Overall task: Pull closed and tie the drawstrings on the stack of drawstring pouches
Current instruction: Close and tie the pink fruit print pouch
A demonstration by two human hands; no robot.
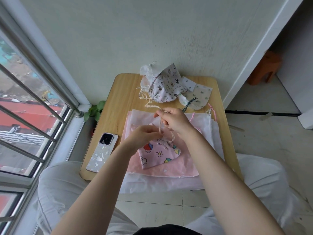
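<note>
Pink pouch: a small pink drawstring pouch (158,154) printed with a strawberry, a rabbit and flowers lies at the centre of the bench (125,92), its gathered mouth pointing to 12 o'clock; the mouth is puckered shut, so what is inside cannot be told.
Drawstring: a pale cord (159,125) runs taut from the gathered mouth up toward 12 o'clock, between the two hands.
Left hand: the left hand (144,134) sits at 10 o'clock of the pouch mouth, just beside it, fingers curled and pinching the lower part of the cord.
Right hand: the right hand (174,120) is at 1 o'clock of the pouch mouth, higher than the left, fingers curled round the upper end of the cord; the two hands are close together but not touching.
Flat stack: under the pink pouch lies a stack of flat pouches (171,168), pink on top of white, reaching over the bench's near edge at 6 o'clock; pink cords (212,111) show at its 2 o'clock corner.
Closed pouches: at 12 o'clock on the bench, against the wall, is a heap of cinched pouches: a cat-print pouch (166,85), a white pouch (147,68) behind it, and a leaf-print pouch (197,97) with dark green cord at 1 o'clock. Their contents cannot be seen.
Phone: a phone (102,152) in a pale patterned case lies face down at 9 o'clock of the pink pouch, well apart from the left hand.
Plant: a small green plant (94,111) stands on the floor at 10 o'clock, beside the bench and the window.
</note>
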